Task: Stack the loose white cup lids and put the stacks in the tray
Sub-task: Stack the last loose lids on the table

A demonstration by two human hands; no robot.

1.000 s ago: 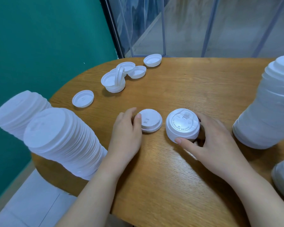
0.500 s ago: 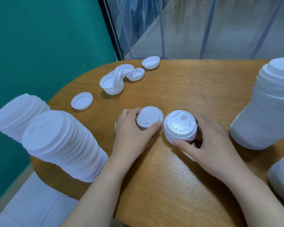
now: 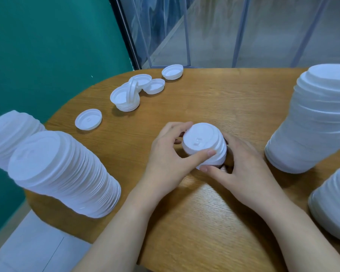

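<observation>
— Near edge of the table (image 3: 214,222): what are the two hands doing?

— The left hand (image 3: 165,163) has its grip clamped on the top lid (image 3: 199,139), thumb on the near rim and fingers curled over the far side, apparently to seat it square. The right hand (image 3: 241,171) is wrapped round the small stack (image 3: 216,158) beneath, likely to steady it.

— And either side?

— Tall stacks (image 3: 67,173) lean on the left, more stacks (image 3: 312,124) stand on the right, probably finished and waiting. No tray is in sight.

— Farther back?

— One loose lid (image 3: 88,119) lies flat and alone; beyond it a heap (image 3: 127,97) and two upturned lids (image 3: 172,71) sit near the rounded far edge, still unstacked. Behind: a green wall (image 3: 47,46) and a framed clear sheet (image 3: 224,30).
</observation>
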